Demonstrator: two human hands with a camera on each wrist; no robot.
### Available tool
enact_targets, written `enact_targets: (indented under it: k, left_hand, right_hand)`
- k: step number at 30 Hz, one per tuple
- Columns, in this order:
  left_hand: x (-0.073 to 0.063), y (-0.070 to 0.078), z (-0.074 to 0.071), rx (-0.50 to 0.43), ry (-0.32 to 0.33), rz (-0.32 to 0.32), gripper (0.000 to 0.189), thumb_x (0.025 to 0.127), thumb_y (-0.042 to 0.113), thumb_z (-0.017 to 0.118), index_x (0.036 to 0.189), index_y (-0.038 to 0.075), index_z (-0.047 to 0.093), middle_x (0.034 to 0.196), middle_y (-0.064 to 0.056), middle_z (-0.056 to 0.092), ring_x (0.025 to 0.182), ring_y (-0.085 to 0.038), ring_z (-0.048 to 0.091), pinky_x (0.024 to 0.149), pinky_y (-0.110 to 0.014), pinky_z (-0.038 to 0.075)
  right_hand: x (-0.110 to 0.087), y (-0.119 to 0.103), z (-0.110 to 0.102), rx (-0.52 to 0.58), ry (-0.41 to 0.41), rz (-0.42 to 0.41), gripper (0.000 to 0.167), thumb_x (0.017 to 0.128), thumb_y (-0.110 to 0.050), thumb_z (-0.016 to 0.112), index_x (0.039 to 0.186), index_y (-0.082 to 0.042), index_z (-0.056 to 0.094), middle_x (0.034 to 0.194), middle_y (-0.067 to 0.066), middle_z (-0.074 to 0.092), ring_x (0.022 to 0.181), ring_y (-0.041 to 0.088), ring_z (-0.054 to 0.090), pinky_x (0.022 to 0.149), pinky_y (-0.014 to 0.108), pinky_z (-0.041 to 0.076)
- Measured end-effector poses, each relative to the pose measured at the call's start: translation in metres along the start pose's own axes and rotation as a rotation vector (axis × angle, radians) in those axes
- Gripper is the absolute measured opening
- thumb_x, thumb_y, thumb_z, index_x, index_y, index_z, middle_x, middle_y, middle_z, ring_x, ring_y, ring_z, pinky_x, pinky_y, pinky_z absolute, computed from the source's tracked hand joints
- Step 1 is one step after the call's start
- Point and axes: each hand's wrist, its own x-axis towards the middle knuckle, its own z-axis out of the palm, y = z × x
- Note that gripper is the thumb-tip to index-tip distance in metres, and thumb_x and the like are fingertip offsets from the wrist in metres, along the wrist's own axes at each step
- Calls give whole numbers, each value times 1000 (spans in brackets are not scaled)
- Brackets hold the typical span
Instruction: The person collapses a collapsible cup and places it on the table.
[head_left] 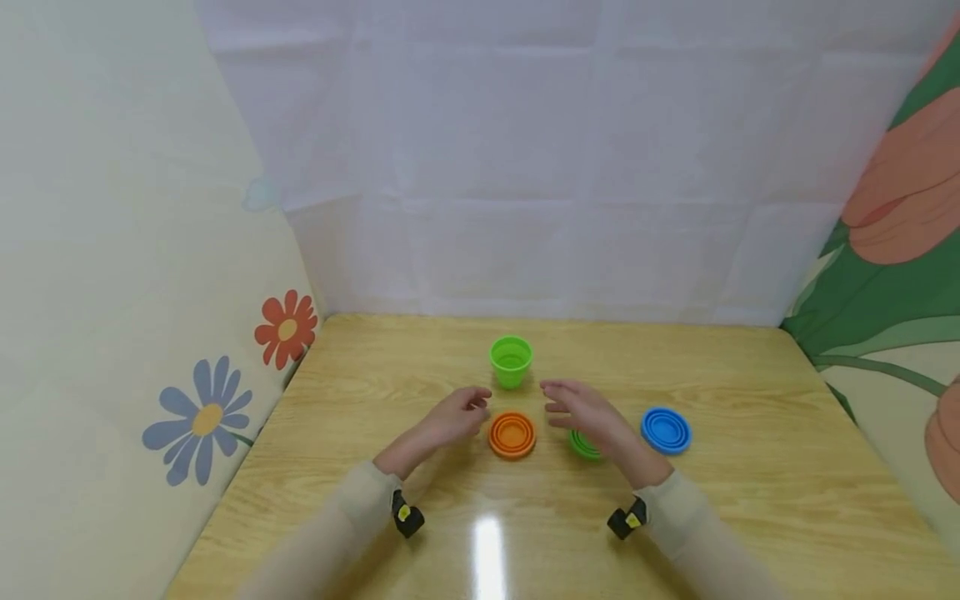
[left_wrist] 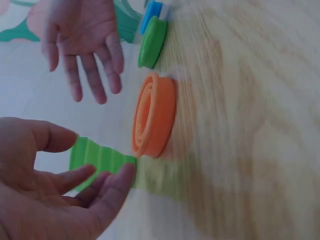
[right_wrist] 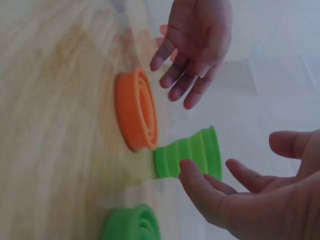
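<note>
A light green collapsible cup (head_left: 511, 363) stands upright and extended on the wooden table, its ribbed wall showing in both wrist views. In front of it an orange collapsible cup (head_left: 512, 435) lies folded flat. My left hand (head_left: 459, 414) hovers to the left of these two, fingers loosely bent and holding nothing. On the other side my right hand (head_left: 588, 410) is held with its fingers spread, also with nothing in it. Partly hidden under the right hand is a darker green folded cup (head_left: 583, 446). Both palms face each other across the orange cup.
Farther right on the table (head_left: 750, 500) lies a blue folded cup (head_left: 666, 430). A white cloth (head_left: 570, 167) hangs behind the table's back edge, and flower-printed cloth (head_left: 217, 400) borders the sides. Each wrist carries a small black camera (head_left: 408, 520).
</note>
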Motion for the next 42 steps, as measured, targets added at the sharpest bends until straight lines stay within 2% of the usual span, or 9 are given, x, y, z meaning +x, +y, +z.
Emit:
enact_targets:
  k: [5, 9, 11, 15, 21, 30, 33, 38, 42]
  left_hand:
    - [9, 5, -12, 263, 139, 242, 39, 100, 7, 60, 138, 0, 55, 127, -18, 57, 112, -29, 58, 91, -43, 56]
    - [21, 0, -20, 390, 175, 414, 40, 98, 5, 63, 137, 2, 55, 133, -16, 55, 120, -29, 54, 92, -42, 57]
    - [27, -3, -24, 451, 182, 497, 41, 97, 5, 65, 137, 2, 56, 136, -17, 55, 124, -31, 52, 98, -44, 54]
    - [41, -8, -28, 549, 202, 600, 43, 95, 7, 68, 137, 5, 57, 139, -16, 57, 130, -33, 50, 110, -48, 46]
    - [58, -12, -31, 588, 184, 628, 48, 91, 8, 74, 136, 4, 59, 144, -15, 54, 134, -34, 49, 115, -48, 41]
    - [75, -15, -27, 610, 102, 526, 43, 95, 5, 70, 137, 4, 60, 147, -15, 53, 136, -33, 49, 115, -47, 41]
    - [79, -12, -25, 610, 120, 517, 38, 94, 6, 71, 131, 3, 63, 144, -15, 55, 134, -32, 52, 113, -46, 43]
    - [80, -8, -25, 602, 144, 516, 31, 93, 9, 74, 124, 5, 67, 141, -13, 58, 128, -30, 58, 103, -42, 53]
    - [72, -3, -25, 504, 129, 531, 31, 94, 9, 73, 123, 3, 66, 141, -16, 58, 124, -32, 60, 92, -39, 59]
  right_hand:
    - [6, -11, -6, -201, -7, -107, 48, 107, -23, 50, 149, 0, 44, 154, 23, 43, 140, 40, 43, 114, 54, 40]
    - [16, -15, -9, -428, 40, -212, 44, 106, -25, 54, 146, -7, 51, 150, 18, 50, 139, 38, 45, 113, 55, 42]
    - [22, -16, -10, -507, 51, -279, 43, 105, -22, 56, 145, -6, 53, 149, 17, 50, 139, 38, 45, 111, 54, 44]
    - [36, -14, -10, -653, 48, -442, 41, 103, -14, 59, 142, 0, 53, 149, 22, 48, 138, 41, 45, 109, 52, 47]
    - [56, -13, -11, -904, 37, -575, 43, 100, -11, 63, 141, 0, 54, 151, 22, 47, 141, 39, 43, 119, 54, 33]
    - [68, -13, -11, -1139, -74, -542, 45, 101, -9, 61, 144, -1, 51, 153, 20, 44, 142, 37, 42, 117, 51, 37]
    - [70, -12, -12, -1123, -57, -573, 44, 100, -7, 62, 142, 0, 53, 150, 20, 47, 139, 36, 46, 115, 49, 41]
    - [71, -12, -14, -991, -25, -631, 41, 97, -1, 64, 137, 3, 56, 144, 21, 52, 126, 35, 57, 101, 42, 54]
    - [68, -12, -14, -875, -6, -686, 37, 96, 2, 64, 133, 4, 59, 136, 21, 56, 120, 34, 60, 92, 37, 59]
